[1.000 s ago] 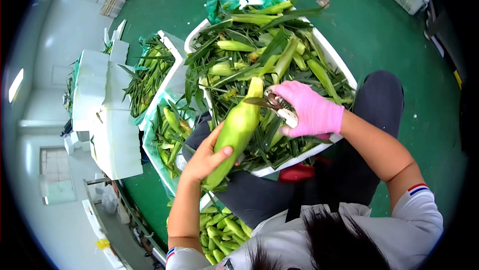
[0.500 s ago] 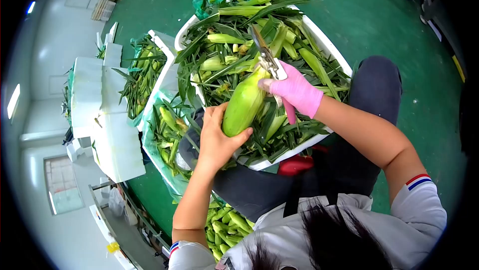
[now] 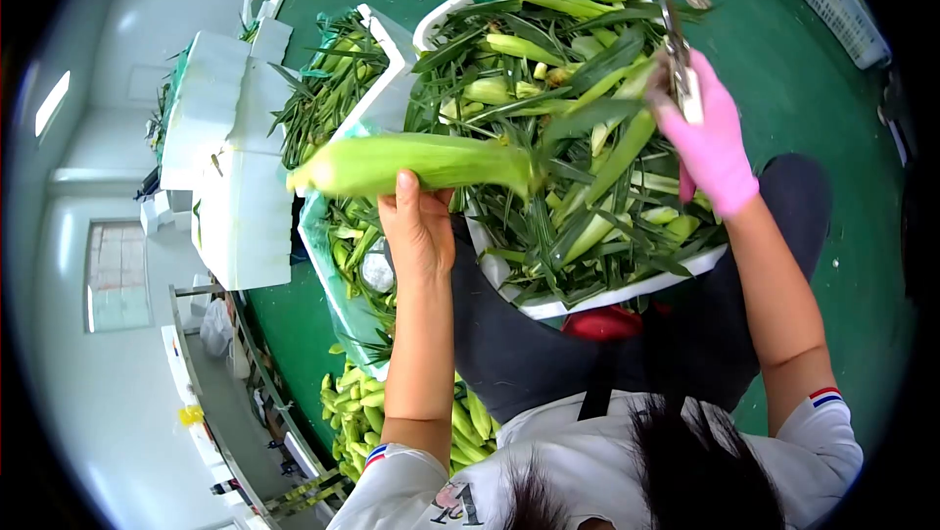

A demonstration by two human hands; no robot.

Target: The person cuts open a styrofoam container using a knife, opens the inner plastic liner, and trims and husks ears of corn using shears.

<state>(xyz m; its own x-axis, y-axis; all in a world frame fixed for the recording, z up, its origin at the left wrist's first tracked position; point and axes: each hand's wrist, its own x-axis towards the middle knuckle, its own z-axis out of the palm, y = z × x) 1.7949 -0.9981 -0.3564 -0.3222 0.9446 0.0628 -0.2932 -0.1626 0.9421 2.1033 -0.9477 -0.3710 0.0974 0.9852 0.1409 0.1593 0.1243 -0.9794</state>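
My left hand (image 3: 421, 221) is closed round an ear of corn (image 3: 411, 164) in its green husk, held sideways with one end pointing left. In a pink glove, my right hand (image 3: 707, 133) grips a pair of pruning shears (image 3: 678, 65), their blades pointing up and slightly blurred. The shears are apart from the corn, off to its right. Below both hands is a white foam box (image 3: 627, 287) heaped with cut leaves and husks (image 3: 587, 138). The lower fingers of my left hand are hidden behind the corn.
To the left stand further white foam boxes (image 3: 253, 187) and one lined with green plastic (image 3: 338, 285). A pile of husked-green corn ears (image 3: 357, 408) lies at my lower left. A white plastic crate (image 3: 827, 1) sits at upper right on the green floor (image 3: 749, 6).
The corn has turned from nearly upright to sideways and moved left with my left hand. My right hand and the shears have moved up and right, away from the corn's end.
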